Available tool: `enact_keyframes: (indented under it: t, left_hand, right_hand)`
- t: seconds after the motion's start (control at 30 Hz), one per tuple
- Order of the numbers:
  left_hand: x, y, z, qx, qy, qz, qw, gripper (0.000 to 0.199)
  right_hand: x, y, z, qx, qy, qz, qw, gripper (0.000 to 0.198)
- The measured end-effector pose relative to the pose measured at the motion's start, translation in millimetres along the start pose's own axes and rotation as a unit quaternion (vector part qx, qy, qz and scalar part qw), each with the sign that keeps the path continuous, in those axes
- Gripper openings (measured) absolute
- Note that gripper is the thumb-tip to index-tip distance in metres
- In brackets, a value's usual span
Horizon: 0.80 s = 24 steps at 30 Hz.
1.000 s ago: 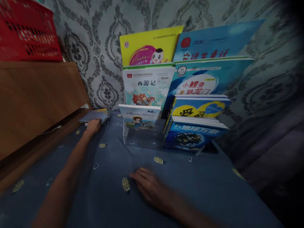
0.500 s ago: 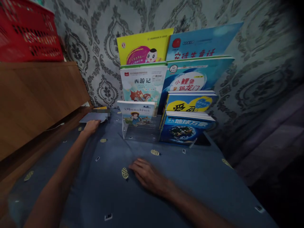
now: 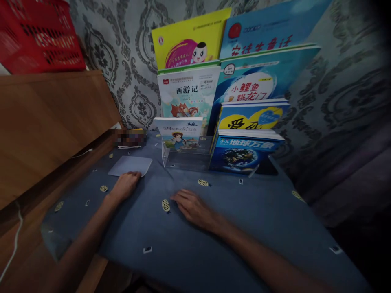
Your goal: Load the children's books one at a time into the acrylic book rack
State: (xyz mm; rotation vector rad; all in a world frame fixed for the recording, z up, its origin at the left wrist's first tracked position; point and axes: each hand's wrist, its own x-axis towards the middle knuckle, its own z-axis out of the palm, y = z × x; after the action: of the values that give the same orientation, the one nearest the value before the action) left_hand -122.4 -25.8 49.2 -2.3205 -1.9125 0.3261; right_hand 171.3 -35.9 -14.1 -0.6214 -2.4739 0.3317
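My left hand point(image 3: 126, 185) is closed on the near right edge of a thin pale book point(image 3: 130, 165), its plain light grey-blue side facing up. It lies flat or nearly flat at the left of the table; whether it touches the cloth I cannot tell. My right hand point(image 3: 194, 208) rests on the blue tablecloth point(image 3: 244, 211), holding nothing, with its fingers loosely stretched and a little apart. Beyond it stands a clear book stand point(image 3: 186, 160) with several books in tiers, among them a small white book point(image 3: 180, 136) and a dark blue globe book point(image 3: 241, 156).
A small pile point(image 3: 130, 137), partly blurred out, lies behind the pale book. At left is a wooden cabinet point(image 3: 55, 126) with a red basket point(image 3: 45, 40) on it. Patterned wallpaper point(image 3: 134, 53) backs the table. A white cable point(image 3: 15, 244) hangs at lower left.
My left hand has drawn the pale book away from the pile, toward me and to the right. The view has shifted slightly. My right hand stays in about the same place on the cloth.
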Motion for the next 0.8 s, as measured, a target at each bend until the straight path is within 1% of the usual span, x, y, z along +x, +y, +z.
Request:
enact_keyframes:
  t: [0.1,0.17,0.2,0.23,0.3,0.37,0.4,0.43,0.47,0.53,0.6,0.7,0.8]
  left_hand:
    - [-19.1,23.7,-1.8,-0.012,0.013,0.029,0.999,0.035]
    - [-24.4,28.6,-1.7,-0.034,0.028,0.031,0.999,0.035]
    - [-23.8,25.9,-1.2,-0.048,0.038,0.027,0.998,0.037]
    - [-21.1,19.5,0.1,-0.065,0.054,0.013,0.996,0.040]
    - [-10.4,-2.0,5.9,-0.077,0.084,-0.032,0.993,0.045]
    - [3.4,-28.6,16.9,-0.076,0.133,-0.126,0.980,0.047]
    - [10.0,-40.9,24.0,-0.083,0.135,-0.167,0.973,0.052]
    - [15.5,-51.3,31.9,-0.098,0.121,-0.193,0.969,0.056]
    - [19.6,-59.3,39.9,-0.113,0.094,-0.204,0.968,0.057]
    - [23.0,-66.9,54.5,-0.131,0.069,-0.192,0.970,0.056]
    - [20.6,-64.4,64.8,-0.140,0.070,-0.165,0.974,0.056]
    - [12.5,-47.2,70.9,-0.150,0.084,-0.129,0.977,0.057]
    - [6.2,-20.5,69.3,-0.161,0.112,-0.100,0.976,0.055]
  right_hand:
    - [-2.0,3.7,3.7,-0.003,0.017,0.002,1.000,0.029]
    - [-2.7,5.7,5.7,0.002,0.029,0.000,1.000,0.030]
    - [-2.9,6.0,6.2,0.005,0.033,0.001,0.999,0.030]
    - [-3.3,5.8,6.3,0.007,0.037,0.003,0.999,0.030]
    - [-5.5,3.8,4.7,0.010,0.040,0.008,0.999,0.030]
    - [-10.9,0.5,0.8,0.013,0.041,0.010,0.999,0.031]
    - [-15.1,-1.2,-1.8,0.015,0.040,0.010,0.999,0.032]
    - [-20.0,-2.6,-4.6,0.018,0.042,0.009,0.999,0.032]
    - [-25.5,-3.7,-7.6,0.021,0.044,0.010,0.999,0.031]
    - [-36.8,-4.5,-13.4,0.027,0.054,0.018,0.998,0.030]
    - [-46.2,-4.1,-18.1,0.032,0.069,0.034,0.997,0.031]
    - [-53.5,-3.6,-22.3,0.033,0.079,0.055,0.995,0.032]
    - [-53.9,-5.6,-24.6,0.021,0.069,0.059,0.996,0.033]
